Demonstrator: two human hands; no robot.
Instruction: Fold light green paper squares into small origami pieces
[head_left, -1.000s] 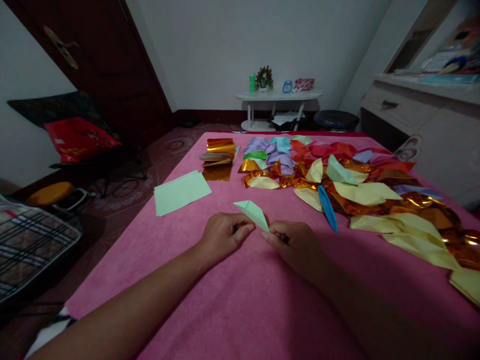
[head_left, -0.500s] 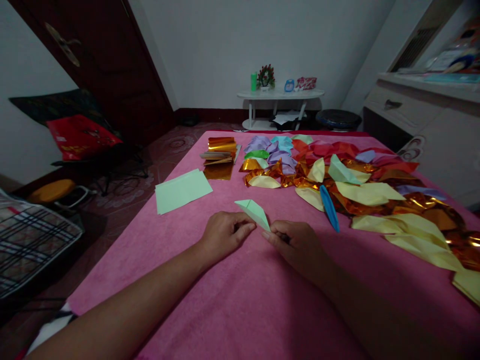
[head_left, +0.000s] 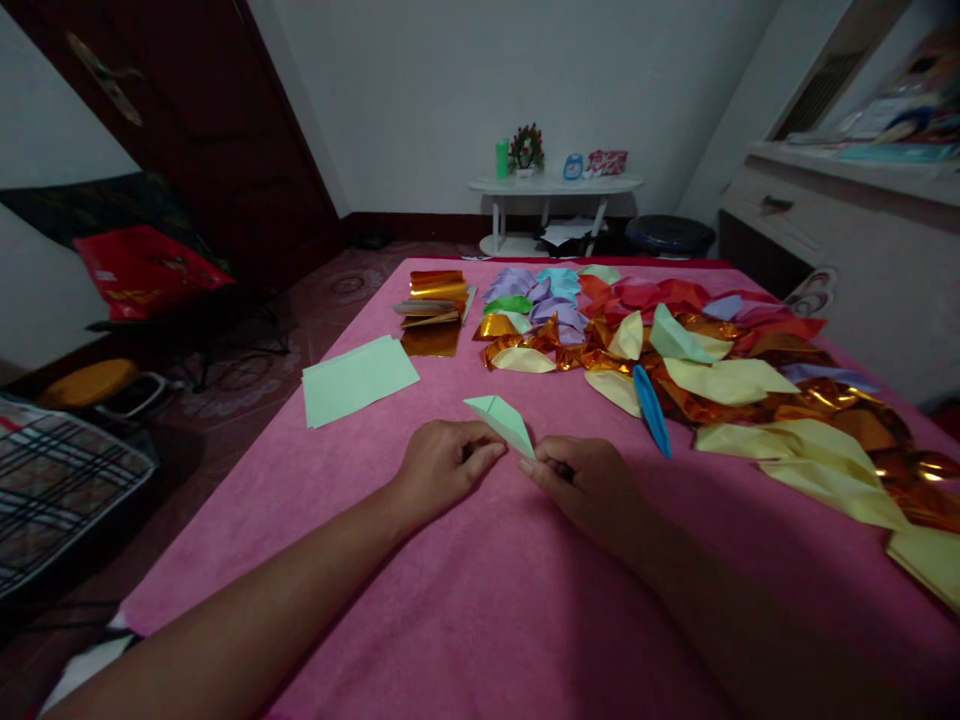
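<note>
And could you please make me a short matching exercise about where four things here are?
Things:
1. folded green paper
2. flat green sheets
3. flowers
4. pink cloth

Places:
A. on the white table by the wall
B. spread beneath the arms
C. at the fingertips of the left hand and right hand
D. in front and to the left of the foil stack

Pairs: 1-C, 2-D, 3-A, 4-B.
</note>
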